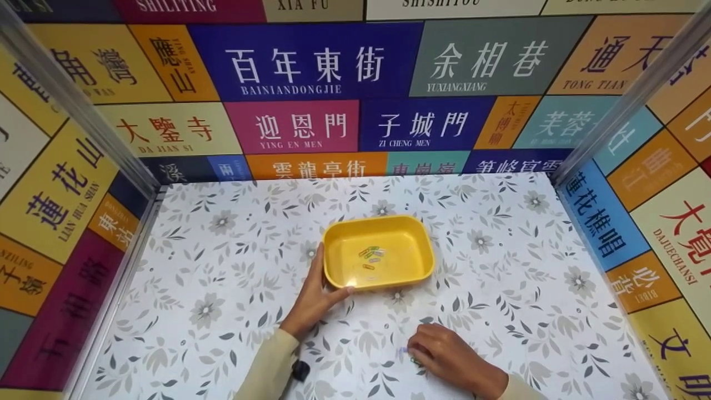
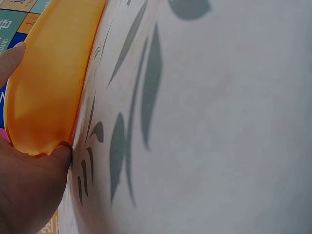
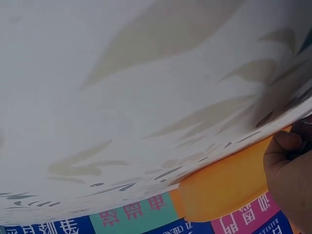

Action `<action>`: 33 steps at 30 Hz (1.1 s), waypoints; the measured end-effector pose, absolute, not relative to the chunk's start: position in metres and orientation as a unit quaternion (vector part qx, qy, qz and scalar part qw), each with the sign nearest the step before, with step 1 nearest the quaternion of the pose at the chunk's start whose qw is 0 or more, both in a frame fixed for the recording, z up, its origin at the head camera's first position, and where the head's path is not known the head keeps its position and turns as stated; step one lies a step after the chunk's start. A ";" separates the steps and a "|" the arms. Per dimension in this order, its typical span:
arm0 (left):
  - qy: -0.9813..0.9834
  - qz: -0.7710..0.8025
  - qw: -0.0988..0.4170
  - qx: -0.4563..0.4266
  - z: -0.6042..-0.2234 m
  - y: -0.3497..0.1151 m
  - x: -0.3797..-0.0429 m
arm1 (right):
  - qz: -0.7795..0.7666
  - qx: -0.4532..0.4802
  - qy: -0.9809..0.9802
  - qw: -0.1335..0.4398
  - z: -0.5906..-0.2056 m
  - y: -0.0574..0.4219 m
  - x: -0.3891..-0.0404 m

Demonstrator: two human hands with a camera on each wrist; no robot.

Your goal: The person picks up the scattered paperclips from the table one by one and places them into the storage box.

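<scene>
A yellow plastic tub stands on the patterned tabletop, with several small coloured paper clips lying on its floor. At its near left corner my left hand holds the tub, thumb along the near side and fingers against the left wall. In the left wrist view, digits touch the tub's orange-looking wall. My right hand is low over the table, nearer than the tub, fingers curled and tips together. A small green paper clip shows at those fingertips, and a pale violet one lies beside them.
The white tabletop has a grey leaf and flower print. Panels with coloured lettered blocks wall it at the back and both sides, with metal posts at the back corners. A small black object is by the left sleeve.
</scene>
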State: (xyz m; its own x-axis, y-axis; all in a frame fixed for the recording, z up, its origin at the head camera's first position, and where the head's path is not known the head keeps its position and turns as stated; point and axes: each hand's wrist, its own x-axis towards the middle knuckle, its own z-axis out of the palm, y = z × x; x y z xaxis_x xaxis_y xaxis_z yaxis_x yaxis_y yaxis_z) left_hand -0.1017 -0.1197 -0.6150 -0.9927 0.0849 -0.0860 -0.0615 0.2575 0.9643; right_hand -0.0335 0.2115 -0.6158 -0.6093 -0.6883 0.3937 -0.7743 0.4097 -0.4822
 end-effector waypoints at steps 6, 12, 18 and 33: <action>0.794 0.605 0.065 0.003 -0.615 -0.119 -0.102 | 0.317 0.442 -0.836 0.067 -0.617 0.213 -0.036; 0.777 0.626 0.065 0.019 -0.616 -0.119 -0.103 | 0.318 0.437 -0.838 0.074 -0.618 0.213 -0.038; 0.774 0.628 0.071 0.016 -0.615 -0.119 -0.103 | 0.317 0.433 -0.841 0.068 -0.617 0.212 -0.040; 0.781 0.621 0.070 0.014 -0.616 -0.121 -0.102 | 0.293 0.424 -0.856 0.041 -0.610 0.210 -0.046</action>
State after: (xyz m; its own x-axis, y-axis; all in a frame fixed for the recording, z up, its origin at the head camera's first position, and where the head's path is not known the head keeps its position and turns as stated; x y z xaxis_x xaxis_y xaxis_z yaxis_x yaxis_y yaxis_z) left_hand -0.1023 -0.1205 -0.6165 -0.9897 0.1091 -0.0928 -0.0658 0.2288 0.9713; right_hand -0.0461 0.2104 -0.6100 -0.6370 -0.7018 0.3189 -0.7501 0.4689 -0.4663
